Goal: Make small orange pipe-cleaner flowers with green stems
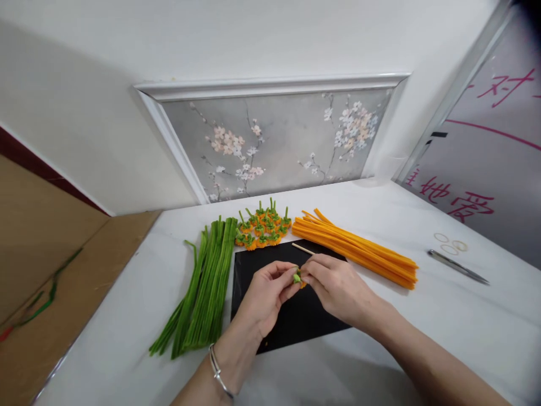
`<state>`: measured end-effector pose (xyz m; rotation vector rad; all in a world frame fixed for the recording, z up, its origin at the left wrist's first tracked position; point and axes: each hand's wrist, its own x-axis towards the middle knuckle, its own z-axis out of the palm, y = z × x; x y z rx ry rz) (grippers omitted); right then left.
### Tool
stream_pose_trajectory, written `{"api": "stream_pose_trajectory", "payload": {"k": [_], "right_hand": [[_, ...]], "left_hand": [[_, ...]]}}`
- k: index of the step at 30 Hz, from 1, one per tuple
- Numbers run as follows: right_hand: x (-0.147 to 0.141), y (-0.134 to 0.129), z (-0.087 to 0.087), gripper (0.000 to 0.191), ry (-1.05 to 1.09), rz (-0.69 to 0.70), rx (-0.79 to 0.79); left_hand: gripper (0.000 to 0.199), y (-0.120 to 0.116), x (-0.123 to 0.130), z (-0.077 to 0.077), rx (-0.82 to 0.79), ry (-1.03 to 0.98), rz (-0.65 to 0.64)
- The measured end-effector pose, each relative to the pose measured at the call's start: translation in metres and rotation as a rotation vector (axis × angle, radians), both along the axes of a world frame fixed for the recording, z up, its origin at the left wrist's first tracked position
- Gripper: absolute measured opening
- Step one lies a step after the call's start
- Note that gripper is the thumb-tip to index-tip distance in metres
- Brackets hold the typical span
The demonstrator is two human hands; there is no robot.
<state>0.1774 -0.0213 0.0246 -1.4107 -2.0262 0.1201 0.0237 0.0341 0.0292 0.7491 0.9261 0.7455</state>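
Note:
My left hand (270, 290) pinches a small green-and-orange pipe-cleaner piece (297, 278) between thumb and fingers. My right hand (338, 287) meets it from the other side, its fingertips closed on the same piece. Most of the orange part is hidden by the fingers. Both hands are over a black mat (291, 332). A thin pale stick (302, 248) reaches out past the right hand's knuckles; whether that hand holds it I cannot tell. Behind the mat stand several small orange pieces with green tops and upright stems (262, 225).
A bundle of green pipe cleaners (207, 293) lies left of the mat, and a bundle of orange pipe cleaners (359, 248) lies to its right. Farther right are tweezers (459, 267) and several thin rings (448, 246). Cardboard (84, 293) borders the white table's (105, 349) left edge.

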Motion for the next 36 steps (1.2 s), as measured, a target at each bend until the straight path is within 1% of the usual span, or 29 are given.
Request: {"api": "stream_pose_trajectory", "payload": {"k": [2,4,10,12,14,16,19,20,22,24,25,27,30,34,36], "right_hand": [[0.001,0.000,0.000,0.021,-0.013,0.045,0.005],[0.001,0.001,-0.002,0.022,-0.037,0.053,0.030],[-0.006,0.003,-0.006,0.024,-0.136,-0.069,0.238],[-0.008,0.003,-0.007,0.024,-0.170,-0.075,0.290],[-0.008,0.003,-0.006,0.025,-0.173,-0.057,0.291],[-0.005,0.003,-0.005,0.023,-0.113,-0.027,0.209],[0.003,0.004,0.000,0.016,0.115,-0.006,-0.017],[0.005,0.004,0.003,0.019,0.199,-0.003,-0.094],[0.010,0.004,0.008,0.023,0.326,-0.003,-0.214],[0.011,0.003,0.013,0.019,0.375,-0.018,-0.273],[0.011,0.003,0.014,0.015,0.373,-0.026,-0.268],[0.009,0.004,0.014,0.012,0.329,-0.028,-0.206],[0.005,0.005,0.008,0.014,0.221,0.002,-0.086],[0.002,0.006,0.000,0.020,0.022,0.038,0.105],[0.002,0.006,-0.001,0.023,-0.097,0.096,0.215]], "left_hand": [[0.008,0.001,0.001,-0.001,-0.029,-0.016,0.006],[0.011,0.001,0.001,-0.001,-0.041,-0.026,0.013],[0.015,-0.002,0.000,0.005,-0.048,-0.049,0.019],[0.015,-0.003,-0.001,0.006,-0.053,-0.055,0.020],[0.014,-0.003,-0.002,0.007,-0.054,-0.055,0.022],[0.013,-0.003,-0.002,0.007,-0.049,-0.045,0.020],[0.006,-0.003,-0.002,0.006,-0.009,-0.034,0.009],[0.005,-0.003,-0.001,0.006,0.021,-0.033,0.007],[0.010,-0.004,0.000,0.006,0.095,-0.024,0.013],[0.016,-0.006,0.000,0.008,0.168,0.011,0.025],[0.018,-0.007,0.001,0.009,0.197,0.036,0.029],[0.020,-0.008,0.001,0.011,0.244,0.089,0.026],[0.022,-0.009,0.002,0.012,0.278,0.135,0.001],[0.025,-0.007,0.000,0.010,0.252,0.166,-0.031],[0.026,-0.005,-0.001,0.009,0.239,0.181,-0.046]]}}
